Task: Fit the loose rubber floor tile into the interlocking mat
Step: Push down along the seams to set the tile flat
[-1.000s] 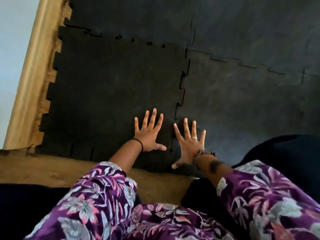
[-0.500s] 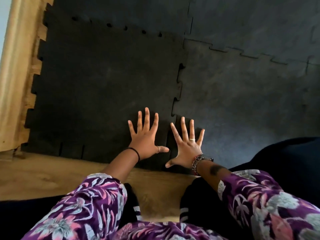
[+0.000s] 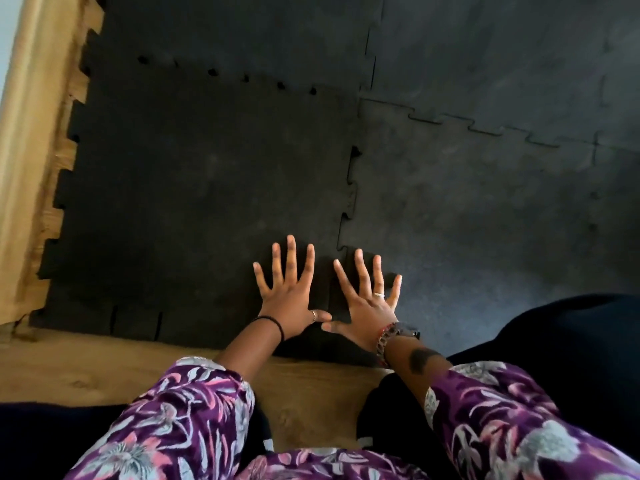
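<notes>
The loose black rubber tile [image 3: 207,195] lies flat at the left, its toothed right edge meeting the grey interlocking mat [image 3: 485,209]. Small gaps show along the seam on the right and along the far seam. My left hand [image 3: 291,292] rests flat with fingers spread on the tile's near right corner. My right hand [image 3: 367,303] is pressed flat beside it, fingers spread across the seam between tile and mat. Neither hand holds anything.
A wooden floor [image 3: 104,362] shows in front of the tile, and a wooden skirting board [image 3: 31,150] runs along the left. My knees in dark trousers [image 3: 571,358] rest at the mat's near right edge.
The seam on the right has closed up further near my hands. Both hands stay flat at the same corner; the view has shifted slightly.
</notes>
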